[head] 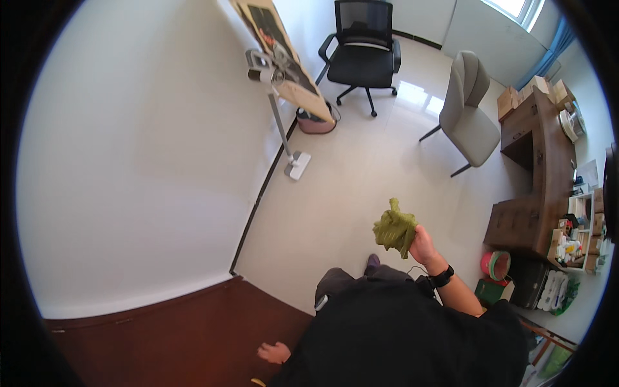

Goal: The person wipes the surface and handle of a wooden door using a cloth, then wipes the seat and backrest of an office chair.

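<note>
My right hand (422,245), with a black watch on the wrist, grips a crumpled olive-green cloth (395,228) by its right edge and holds it up over the floor in front of my body. Low at the left, my left hand (273,353) is beside my black shirt, over a reddish-brown wooden surface (193,329). Its fingers are a little apart and nothing shows in them. A small yellow thing (257,382) lies near it at the bottom rim.
A stick vacuum cleaner (282,126) stands by the left wall near a leaning picture board (309,94). Further off are a black office chair (361,63) and a grey chair (471,126). A brown desk (551,179) lines the right, with a pink bin (488,263) by it.
</note>
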Demonstrator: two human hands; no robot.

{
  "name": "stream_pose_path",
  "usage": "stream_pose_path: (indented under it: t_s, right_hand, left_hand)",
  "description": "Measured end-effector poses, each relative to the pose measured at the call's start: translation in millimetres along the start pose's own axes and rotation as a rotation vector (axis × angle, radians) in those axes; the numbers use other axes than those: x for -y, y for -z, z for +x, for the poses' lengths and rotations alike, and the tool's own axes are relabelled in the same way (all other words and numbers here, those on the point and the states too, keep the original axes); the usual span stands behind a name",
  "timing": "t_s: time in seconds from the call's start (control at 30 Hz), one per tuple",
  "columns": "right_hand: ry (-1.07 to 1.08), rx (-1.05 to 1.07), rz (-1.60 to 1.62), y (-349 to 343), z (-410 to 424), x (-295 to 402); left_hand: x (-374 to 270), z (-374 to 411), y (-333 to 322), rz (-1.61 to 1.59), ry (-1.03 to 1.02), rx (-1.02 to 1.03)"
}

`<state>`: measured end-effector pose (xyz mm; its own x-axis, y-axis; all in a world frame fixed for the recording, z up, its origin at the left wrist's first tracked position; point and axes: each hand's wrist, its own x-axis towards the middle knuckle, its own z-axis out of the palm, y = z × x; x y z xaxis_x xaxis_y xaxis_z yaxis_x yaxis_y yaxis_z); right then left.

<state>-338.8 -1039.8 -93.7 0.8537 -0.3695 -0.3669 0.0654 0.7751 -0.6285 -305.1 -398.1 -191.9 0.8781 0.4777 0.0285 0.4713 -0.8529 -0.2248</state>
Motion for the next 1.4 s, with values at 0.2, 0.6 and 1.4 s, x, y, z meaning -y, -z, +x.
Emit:
stream_pose_path:
  t_s: [0.2,0.6,1.4]
  right_hand:
    - [0.093,-0.104,0.024,9.9,111.1,55.9]
    - [0.2,-0.182,0.16,14.9,305.2,236.2]
    - [0.357,-0.23,-0.012,245.3,735.1,662.3]
  left_hand:
    - [-224.0,65.0,-9.4,-0.74,-0.545,0.926]
    - [-629.3,173.5,23.6,-0.502,-1.004,0.688]
    - [-915.5,-60.2,74.5,-0.535,-0.57,1.141]
